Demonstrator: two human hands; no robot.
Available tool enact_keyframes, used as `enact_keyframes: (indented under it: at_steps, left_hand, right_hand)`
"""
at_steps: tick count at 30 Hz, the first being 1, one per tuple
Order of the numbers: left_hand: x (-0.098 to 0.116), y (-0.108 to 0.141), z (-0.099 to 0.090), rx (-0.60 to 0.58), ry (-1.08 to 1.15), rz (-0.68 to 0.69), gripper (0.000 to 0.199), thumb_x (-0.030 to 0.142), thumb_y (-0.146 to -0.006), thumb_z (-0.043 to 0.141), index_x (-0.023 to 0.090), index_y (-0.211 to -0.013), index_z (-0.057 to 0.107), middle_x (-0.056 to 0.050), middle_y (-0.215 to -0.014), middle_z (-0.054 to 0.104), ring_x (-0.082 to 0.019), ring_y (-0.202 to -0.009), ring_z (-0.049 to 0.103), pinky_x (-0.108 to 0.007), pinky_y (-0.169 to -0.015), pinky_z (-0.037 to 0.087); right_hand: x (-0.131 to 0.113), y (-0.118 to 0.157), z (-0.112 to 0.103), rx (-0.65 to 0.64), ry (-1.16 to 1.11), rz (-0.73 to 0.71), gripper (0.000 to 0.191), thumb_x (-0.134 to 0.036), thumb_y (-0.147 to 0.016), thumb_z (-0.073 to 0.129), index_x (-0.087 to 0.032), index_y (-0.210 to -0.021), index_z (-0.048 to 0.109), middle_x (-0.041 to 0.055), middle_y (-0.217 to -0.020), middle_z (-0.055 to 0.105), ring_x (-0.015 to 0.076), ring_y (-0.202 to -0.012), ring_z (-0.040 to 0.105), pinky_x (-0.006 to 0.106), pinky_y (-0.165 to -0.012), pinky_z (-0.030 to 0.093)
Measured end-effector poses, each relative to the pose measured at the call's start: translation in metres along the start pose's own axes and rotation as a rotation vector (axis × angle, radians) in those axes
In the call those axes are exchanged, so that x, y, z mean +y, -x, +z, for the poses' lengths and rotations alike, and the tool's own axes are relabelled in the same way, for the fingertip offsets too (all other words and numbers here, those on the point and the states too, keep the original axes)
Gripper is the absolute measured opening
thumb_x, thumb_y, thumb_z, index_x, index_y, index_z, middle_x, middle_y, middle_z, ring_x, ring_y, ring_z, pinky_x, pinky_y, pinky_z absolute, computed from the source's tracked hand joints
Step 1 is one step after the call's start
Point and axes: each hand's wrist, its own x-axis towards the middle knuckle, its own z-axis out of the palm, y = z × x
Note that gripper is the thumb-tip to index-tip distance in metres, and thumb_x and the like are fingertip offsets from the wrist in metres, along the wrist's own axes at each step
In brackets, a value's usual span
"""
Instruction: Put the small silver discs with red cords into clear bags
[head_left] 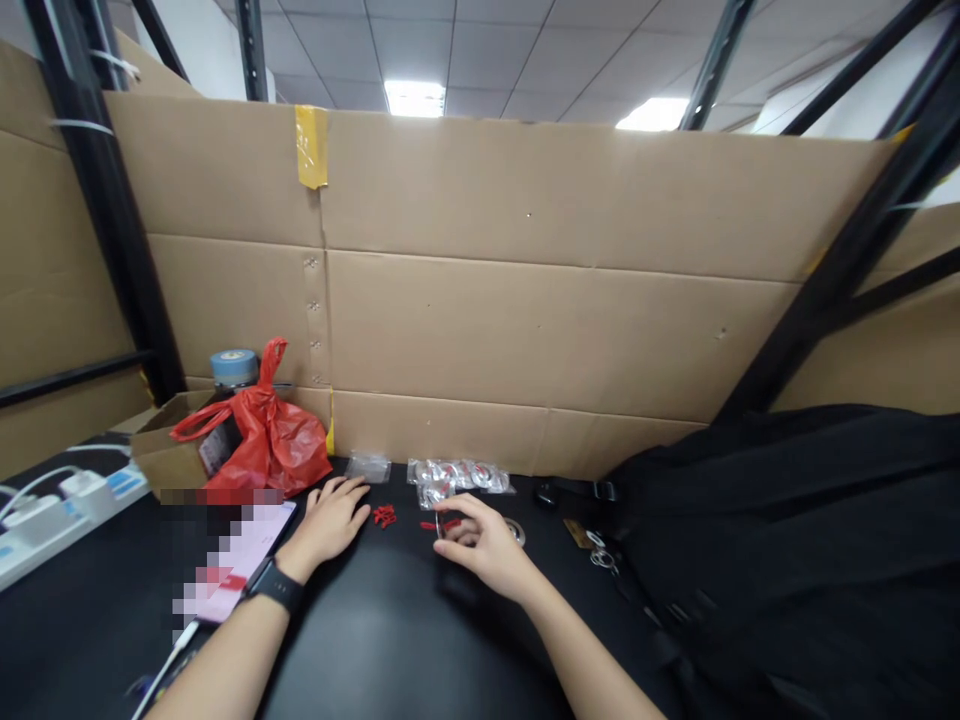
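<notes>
My left hand [331, 520] lies on the black table with its fingers stretched out, holding nothing. Its fingertips are close to some clear plastic bags [368, 467]. A small pile of red pieces [384, 516] sits just to its right. My right hand [484, 545] pinches a thin shiny ring-like piece [439, 524] between thumb and forefinger, seen nearly edge-on. Red slender bits [427, 526] show behind that piece. Beyond the right hand lie several clear packets [465, 475] with shiny round contents. Partly hidden by this hand, a round ring-shaped item [517, 531] rests on the table.
A phone [244, 560], a red plastic bag [274, 440], a cardboard box [169, 440] and a white power strip [112, 495] occupy the left. Keys [601, 552] and a large black bag [795, 540] lie right. A cardboard wall [480, 330] closes off the back.
</notes>
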Motion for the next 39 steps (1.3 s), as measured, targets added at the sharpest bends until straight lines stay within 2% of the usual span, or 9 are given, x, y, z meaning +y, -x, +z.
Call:
enact_keyframes:
  at_steps: [7,14,20,24,28,33,36,39]
  left_hand:
    - [0.002,-0.007,0.011,0.050,0.038,0.061,0.043,0.032,-0.095,0.043,0.027,-0.134,0.059,-0.009,-0.143,0.056,-0.030,-0.135,0.043,-0.055,-0.108,0.032]
    - [0.003,-0.012,-0.005,0.276,0.014,0.137,0.040,0.017,-0.093,0.038,0.024,-0.122,0.065,-0.009,-0.131,0.065,-0.026,-0.125,0.054,-0.044,-0.097,0.038]
    - [0.002,-0.016,-0.016,0.474,0.092,0.180,0.027,0.022,-0.095,0.044,0.020,-0.112,0.065,-0.009,-0.116,0.071,-0.024,-0.106,0.064,-0.036,-0.092,0.042]
    - [0.016,-0.011,-0.021,0.558,0.111,0.213,0.021,0.021,-0.094,0.049,0.019,-0.111,0.062,-0.008,-0.102,0.071,-0.022,-0.094,0.064,-0.033,-0.089,0.044]
    - [0.049,0.004,-0.023,0.457,0.039,0.360,0.010,0.019,-0.091,0.051,0.020,-0.091,0.062,-0.005,-0.093,0.069,-0.020,-0.087,0.062,-0.032,-0.082,0.043]
    - [0.089,0.022,-0.010,0.166,-0.001,0.546,0.007,0.013,-0.082,0.054,0.020,-0.083,0.055,-0.002,-0.084,0.066,-0.018,-0.081,0.061,-0.032,-0.081,0.040]
    - [0.097,0.026,0.001,0.012,0.013,0.604,0.005,0.015,-0.085,0.052,0.020,-0.082,0.053,0.000,-0.079,0.064,-0.017,-0.076,0.060,-0.031,-0.082,0.040]
    - [0.095,0.025,0.008,-0.070,0.052,0.640,0.008,0.021,-0.092,0.048,0.021,-0.089,0.055,-0.002,-0.091,0.066,-0.017,-0.086,0.062,-0.032,-0.088,0.040]
  right_hand:
    - [0.003,-0.002,-0.006,0.030,0.010,-0.013,0.044,-0.040,-0.073,0.078,-0.021,-0.111,0.067,0.0080,-0.116,0.062,0.0115,-0.071,0.066,0.027,-0.066,0.056]
    - [0.010,-0.006,-0.022,0.115,0.010,0.018,0.048,-0.037,-0.070,0.079,-0.019,-0.112,0.066,0.0093,-0.115,0.067,0.0127,-0.070,0.067,0.028,-0.067,0.056]
    - [0.010,-0.008,-0.031,0.147,0.026,0.000,0.047,-0.037,-0.071,0.078,-0.017,-0.112,0.065,0.0095,-0.110,0.068,0.0114,-0.065,0.066,0.027,-0.064,0.054]
    - [0.017,-0.011,-0.037,0.179,0.059,-0.024,0.048,-0.037,-0.071,0.077,-0.016,-0.112,0.065,0.0099,-0.109,0.068,0.0112,-0.064,0.065,0.025,-0.061,0.052]
    - [0.022,-0.014,-0.043,0.223,0.090,-0.042,0.048,-0.037,-0.068,0.078,-0.017,-0.110,0.066,0.0106,-0.115,0.067,0.0115,-0.066,0.065,0.026,-0.063,0.053]
    - [0.018,-0.010,-0.046,0.120,0.191,-0.057,0.046,-0.033,-0.069,0.078,-0.018,-0.111,0.067,0.0094,-0.113,0.067,0.0140,-0.073,0.065,0.030,-0.071,0.055]
    - [0.015,-0.006,-0.048,0.035,0.326,-0.086,0.044,-0.030,-0.069,0.078,-0.018,-0.111,0.069,0.0082,-0.107,0.068,0.0152,-0.075,0.064,0.032,-0.074,0.055]
    - [0.009,-0.003,-0.052,-0.013,0.432,-0.100,0.045,-0.028,-0.069,0.079,-0.019,-0.111,0.069,0.0071,-0.104,0.067,0.0156,-0.079,0.062,0.032,-0.076,0.053]
